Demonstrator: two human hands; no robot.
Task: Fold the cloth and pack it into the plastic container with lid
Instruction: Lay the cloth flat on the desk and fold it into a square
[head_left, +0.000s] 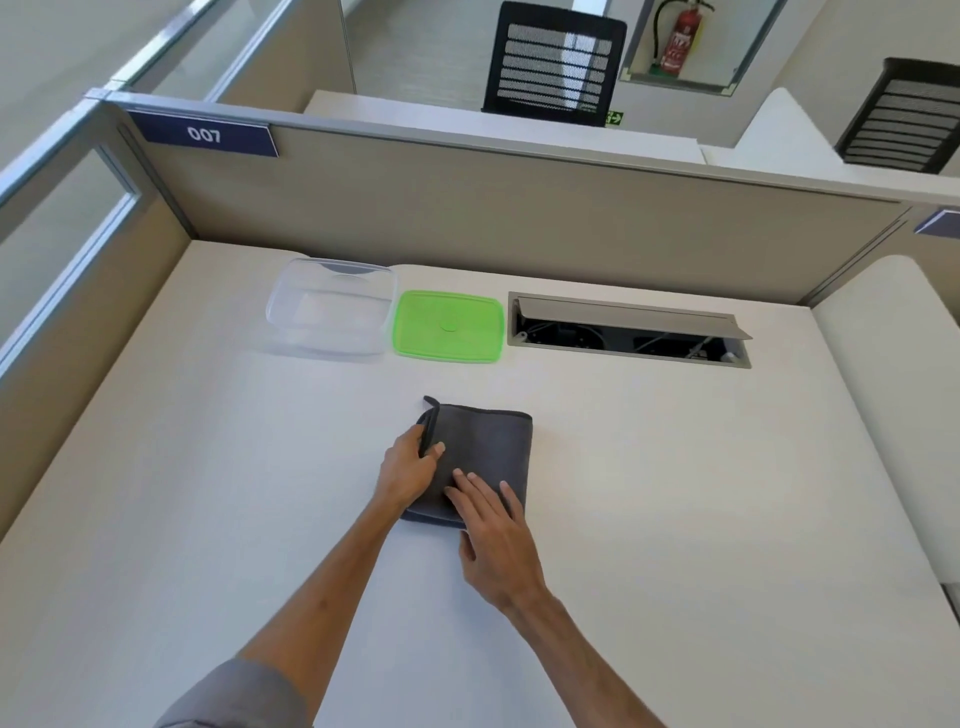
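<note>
So the broad white desk (208, 467) carried everything, and I was working near its middle. Ahead of me stood the beige cubicle partition (519, 218), and fixed to its top left was a dark blue plate (203, 135) that read "007" in white. Nothing else could be read; the print on the red fire extinguisher (680, 39) beyond was too blurred.

Against the partition sat the clear rectangular plastic container (332, 312), open and empty, and just beside it on its right lay the bright green plastic lid (448, 326), flat on the desk. Right of that was the open grey cable hatch (628, 330).

Closer to me lay the dark grey folded microfibre cloth (488, 452), its long axis running away from me toward the lid. Container and lid lay straight ahead of the cloth and a little left, well apart from it.

My left hand (408, 467) pinched the cloth's left edge, thumb on top, fingers curled under the layers. My right hand (493, 535) lay flat and spread on the near part, pressing it down and gripping nothing. The left hand was nearer the container, so I judged the carry would suit that side, up and leftward.
</note>
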